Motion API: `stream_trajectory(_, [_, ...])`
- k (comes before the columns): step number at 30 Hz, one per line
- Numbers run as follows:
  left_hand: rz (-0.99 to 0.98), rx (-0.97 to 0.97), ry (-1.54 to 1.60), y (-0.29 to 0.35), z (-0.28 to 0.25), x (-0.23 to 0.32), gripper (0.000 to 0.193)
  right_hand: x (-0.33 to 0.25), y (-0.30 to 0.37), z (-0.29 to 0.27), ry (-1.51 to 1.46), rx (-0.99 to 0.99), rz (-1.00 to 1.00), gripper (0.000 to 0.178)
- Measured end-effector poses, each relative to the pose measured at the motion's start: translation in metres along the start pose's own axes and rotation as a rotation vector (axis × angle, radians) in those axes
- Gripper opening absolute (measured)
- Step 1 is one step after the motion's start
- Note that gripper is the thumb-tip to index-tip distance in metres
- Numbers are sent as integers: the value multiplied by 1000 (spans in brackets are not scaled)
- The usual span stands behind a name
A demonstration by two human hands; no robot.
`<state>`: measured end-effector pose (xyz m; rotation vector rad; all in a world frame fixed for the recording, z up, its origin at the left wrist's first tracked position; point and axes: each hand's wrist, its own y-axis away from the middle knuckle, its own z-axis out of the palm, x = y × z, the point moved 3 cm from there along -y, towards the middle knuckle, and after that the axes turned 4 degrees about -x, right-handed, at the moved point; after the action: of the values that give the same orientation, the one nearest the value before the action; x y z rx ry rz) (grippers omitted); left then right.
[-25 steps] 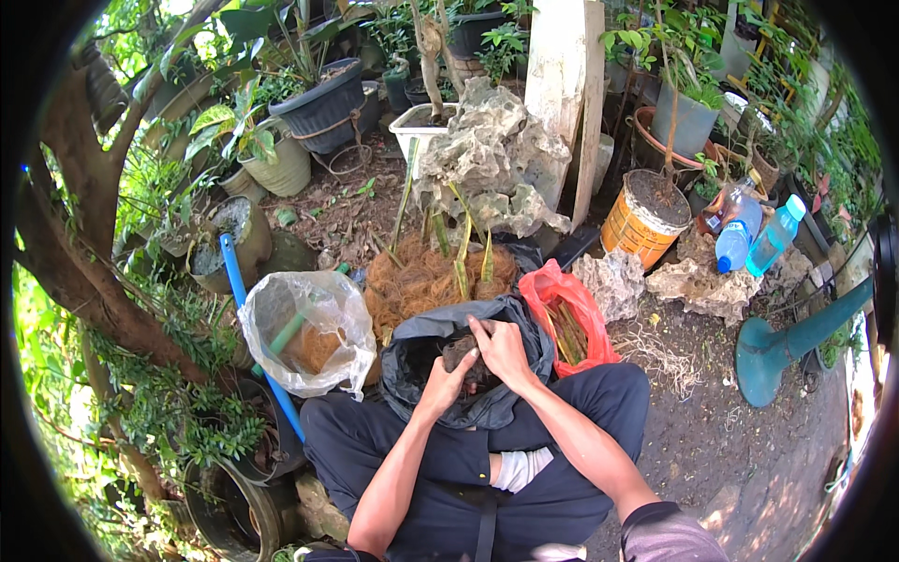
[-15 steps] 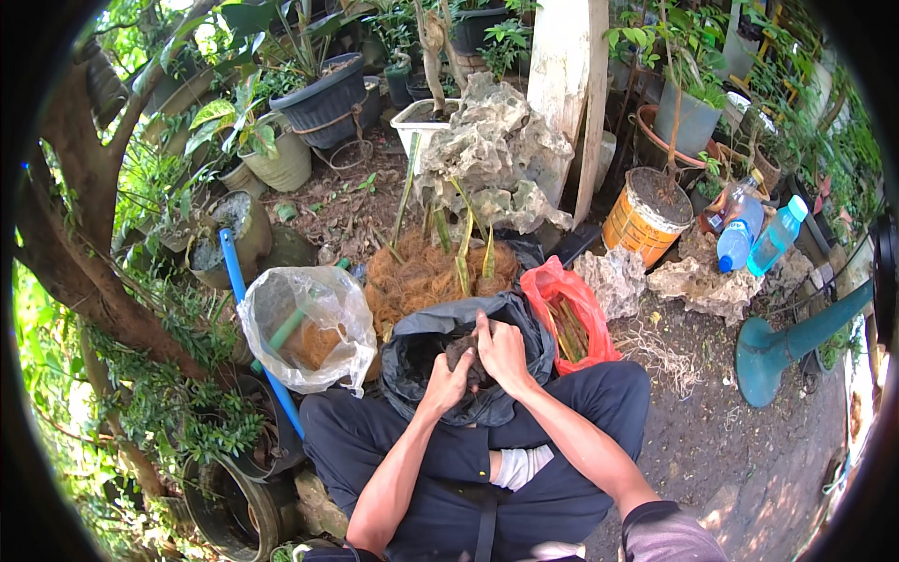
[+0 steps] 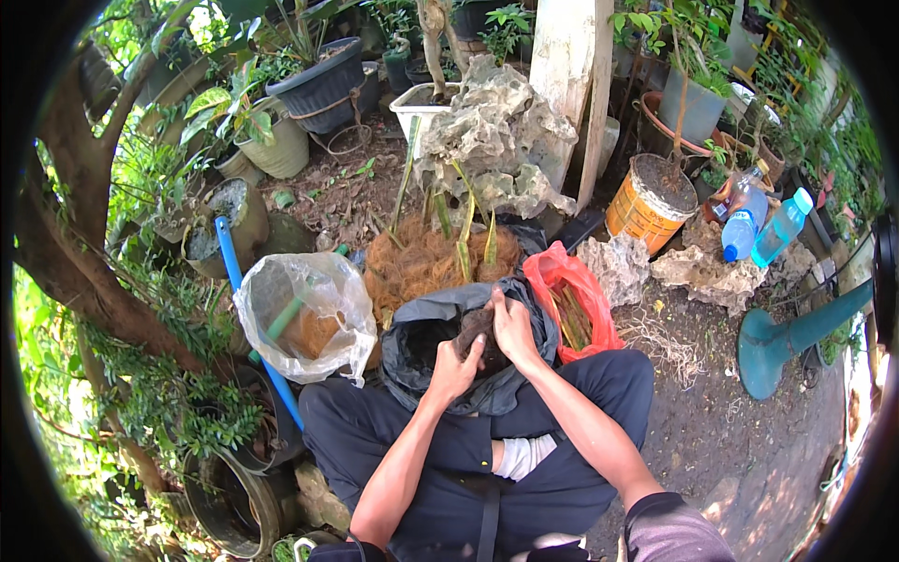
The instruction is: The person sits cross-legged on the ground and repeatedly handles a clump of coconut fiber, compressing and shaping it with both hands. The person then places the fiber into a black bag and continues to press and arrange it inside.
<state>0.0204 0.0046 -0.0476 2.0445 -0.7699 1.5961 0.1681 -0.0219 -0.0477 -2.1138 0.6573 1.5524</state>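
Note:
Over the mouth of a black plastic bag (image 3: 433, 304) in front of my crossed legs, both hands grip one dark brown, earthy-looking clump (image 3: 476, 326). My left hand (image 3: 455, 370) is closed on its near left end, thumb pressed along it. My right hand (image 3: 513, 330) is closed on its right side, thumb up at the far end. The bag's inside is dark, and its contents cannot be made out. Just beyond the bag sits a mound of brown coconut fibre (image 3: 421, 258) with upright snake plant leaves (image 3: 464, 244).
A clear plastic bag (image 3: 309, 290) with brown fibre stands left, beside a blue pole (image 3: 229, 253). At right a red plastic bag (image 3: 585, 290) holds long leaf pieces. Rough rocks (image 3: 501, 140), an orange bucket (image 3: 646, 206), bottles (image 3: 782, 229) and a green stand (image 3: 763, 351) lie farther out.
The clump has risen slightly and more of it shows between my hands. My right hand has shifted a little to the right, with its thumb higher. The view has shifted slightly.

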Motion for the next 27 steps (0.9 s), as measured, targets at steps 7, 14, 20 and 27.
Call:
stream_trajectory(7, [-76,-32,154,2,-8,-5,47,-28,6,-2,44,-140,-211,56])
stream_trajectory(14, [65,95,163,-2,-3,-25,53,-31,10,4,123,-181,-256,47])
stream_trajectory(20, [-22,265,109,1,2,13,44,-23,12,10,81,-115,-226,50])
stream_trajectory(27, [59,345,-13,-5,-9,-5,44,-19,7,11,-45,-283,-149,61])
